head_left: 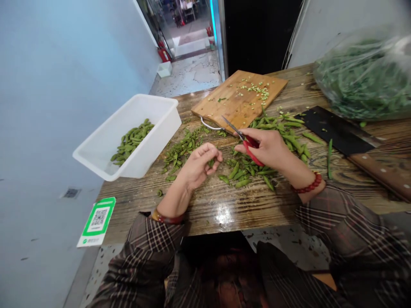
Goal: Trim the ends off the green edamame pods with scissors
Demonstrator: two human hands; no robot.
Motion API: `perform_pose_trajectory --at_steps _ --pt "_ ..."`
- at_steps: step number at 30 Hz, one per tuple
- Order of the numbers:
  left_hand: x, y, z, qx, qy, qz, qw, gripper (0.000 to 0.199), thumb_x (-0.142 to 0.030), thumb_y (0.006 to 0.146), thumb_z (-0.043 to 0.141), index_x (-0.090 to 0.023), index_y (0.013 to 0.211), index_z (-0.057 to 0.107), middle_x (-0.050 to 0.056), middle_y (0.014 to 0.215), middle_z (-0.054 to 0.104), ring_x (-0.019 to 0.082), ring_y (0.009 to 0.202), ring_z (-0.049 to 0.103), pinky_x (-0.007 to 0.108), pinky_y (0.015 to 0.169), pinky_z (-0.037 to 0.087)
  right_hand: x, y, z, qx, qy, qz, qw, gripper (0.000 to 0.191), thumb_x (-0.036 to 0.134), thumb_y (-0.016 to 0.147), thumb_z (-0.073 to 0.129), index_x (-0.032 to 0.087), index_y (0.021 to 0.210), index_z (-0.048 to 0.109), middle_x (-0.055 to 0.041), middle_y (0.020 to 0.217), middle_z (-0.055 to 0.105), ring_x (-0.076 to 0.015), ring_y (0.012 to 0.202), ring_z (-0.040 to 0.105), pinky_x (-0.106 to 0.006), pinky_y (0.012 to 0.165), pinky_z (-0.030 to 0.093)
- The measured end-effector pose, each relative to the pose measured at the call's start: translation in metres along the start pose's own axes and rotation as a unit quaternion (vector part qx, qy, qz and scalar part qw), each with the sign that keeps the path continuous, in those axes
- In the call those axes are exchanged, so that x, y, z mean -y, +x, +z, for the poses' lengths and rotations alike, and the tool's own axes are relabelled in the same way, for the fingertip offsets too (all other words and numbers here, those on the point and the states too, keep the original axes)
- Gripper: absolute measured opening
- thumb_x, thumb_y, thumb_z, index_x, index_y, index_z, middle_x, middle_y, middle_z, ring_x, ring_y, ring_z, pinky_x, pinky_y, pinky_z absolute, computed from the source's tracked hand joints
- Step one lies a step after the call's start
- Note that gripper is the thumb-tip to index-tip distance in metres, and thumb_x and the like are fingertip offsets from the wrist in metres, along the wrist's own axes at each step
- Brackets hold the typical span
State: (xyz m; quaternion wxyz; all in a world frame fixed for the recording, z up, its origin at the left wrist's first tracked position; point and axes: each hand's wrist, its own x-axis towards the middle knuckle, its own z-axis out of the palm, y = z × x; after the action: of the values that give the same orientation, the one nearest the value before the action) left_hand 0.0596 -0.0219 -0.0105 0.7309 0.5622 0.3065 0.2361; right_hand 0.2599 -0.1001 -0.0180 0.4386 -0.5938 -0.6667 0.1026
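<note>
Red-handled scissors (pixel 252 152) are in my right hand (pixel 271 147), their blades pointing up and left toward the cutting board. My left hand (pixel 201 166) is curled closed over the table, with a bit of green between its fingers, probably a pod, mostly hidden. Green bean pods (pixel 242 171) lie loose on the wood below and around my right hand. Smaller green pieces (pixel 180 152) are heaped just beyond my left hand. More pods (pixel 133 141) rest inside a white plastic bin (pixel 157 143) at the left.
A wooden cutting board (pixel 227 96) with pale chopped bits and a metal handle sits at the back of the table (pixel 205 214). At the right are a cleaver (pixel 340 132) and a clear bag of greens (pixel 362 81). A QR card (pixel 98 220) is at the left edge.
</note>
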Motion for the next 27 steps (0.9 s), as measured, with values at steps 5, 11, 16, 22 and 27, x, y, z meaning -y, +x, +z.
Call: perform_pose_trajectory --at_steps 5,11,16,22,27 --pt "0.012 0.000 0.010 0.007 0.302 0.093 0.949 0.010 -0.024 0.068 0.073 -0.016 0.066 0.068 0.000 0.059 0.055 0.011 0.057 0.044 0.022 0.055 0.031 0.003 0.000 0.001 0.015 -0.030 0.001 0.999 0.040 0.044 0.082 0.064 0.015 0.109 0.067 -0.0029 0.078 0.066 -0.0141 0.065 0.054 -0.024 0.062 0.041" --pt "0.024 0.001 0.015 0.031 0.436 0.151 0.887 0.004 -0.018 0.068 0.069 -0.019 0.072 0.070 -0.001 0.059 0.052 0.012 0.058 0.043 0.024 0.057 0.030 0.001 -0.001 0.003 0.016 -0.036 0.003 0.999 0.040 0.043 0.081 0.064 0.015 0.111 0.067 -0.0033 0.079 0.067 -0.0143 0.065 0.056 -0.024 0.062 0.041" --pt "0.014 0.001 0.009 -0.004 0.327 0.105 0.939 0.003 -0.015 0.069 0.066 -0.015 0.071 0.064 -0.001 0.066 0.055 0.010 0.063 0.047 0.022 0.061 0.035 -0.002 -0.002 0.004 0.013 -0.035 -0.004 0.999 0.042 0.046 0.080 0.065 0.016 0.109 0.068 -0.0038 0.078 0.067 -0.0152 0.065 0.056 -0.025 0.062 0.042" --pt "0.002 -0.003 -0.004 -0.094 0.094 0.064 0.989 0.021 -0.027 0.068 0.073 -0.015 0.081 0.062 -0.003 0.064 0.053 0.006 0.053 0.040 0.018 0.049 0.032 -0.006 -0.004 0.007 0.066 -0.020 -0.028 0.997 0.045 0.048 0.079 0.066 0.019 0.113 0.067 -0.0033 0.077 0.065 -0.0145 0.063 0.056 -0.025 0.060 0.043" --pt "0.001 -0.006 -0.003 -0.098 0.057 0.059 0.992 0.025 -0.031 0.067 0.077 -0.014 0.082 0.068 -0.003 0.062 0.054 0.005 0.050 0.039 0.018 0.048 0.031 -0.005 -0.006 0.009 0.119 0.000 -0.033 0.992 0.047 0.047 0.077 0.068 0.019 0.115 0.066 -0.0032 0.076 0.065 -0.0147 0.063 0.056 -0.026 0.061 0.044"
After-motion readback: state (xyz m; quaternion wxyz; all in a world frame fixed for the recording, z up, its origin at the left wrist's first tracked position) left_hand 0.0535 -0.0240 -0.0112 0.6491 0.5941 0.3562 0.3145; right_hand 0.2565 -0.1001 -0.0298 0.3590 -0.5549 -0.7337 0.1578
